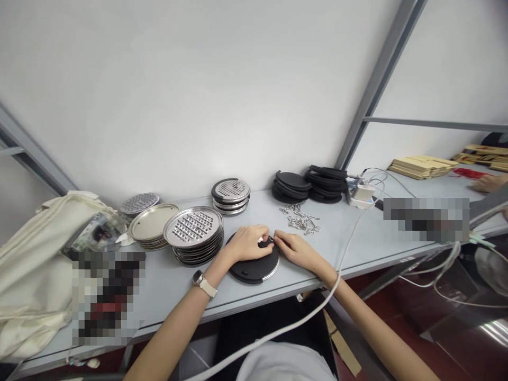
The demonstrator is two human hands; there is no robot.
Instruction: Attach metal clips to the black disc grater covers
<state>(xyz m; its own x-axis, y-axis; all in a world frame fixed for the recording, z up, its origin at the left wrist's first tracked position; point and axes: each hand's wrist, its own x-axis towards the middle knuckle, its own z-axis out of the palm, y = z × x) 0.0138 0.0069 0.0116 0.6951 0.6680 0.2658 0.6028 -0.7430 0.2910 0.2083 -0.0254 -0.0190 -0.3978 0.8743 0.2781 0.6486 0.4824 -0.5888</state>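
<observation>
My left hand (249, 242) rests with curled fingers on a round black disc with a metal rim (254, 264), lying flat near the table's front edge. My right hand (296, 247) meets it at the disc's far right edge, fingers pinched on a small metal hook (271, 239). A scatter of several small metal hooks (301, 219) lies just behind the hands. A watch sits on my left wrist.
Stacks of perforated metal grater discs (195, 233) and plain metal plates (153, 225) stand to the left, another grater stack (230, 194) behind. Black disc piles (313, 186) sit at the back right. A cloth bag (35, 264) lies far left. A white cable (349, 243) hangs over the edge. Another person's hand (490, 182) is far right.
</observation>
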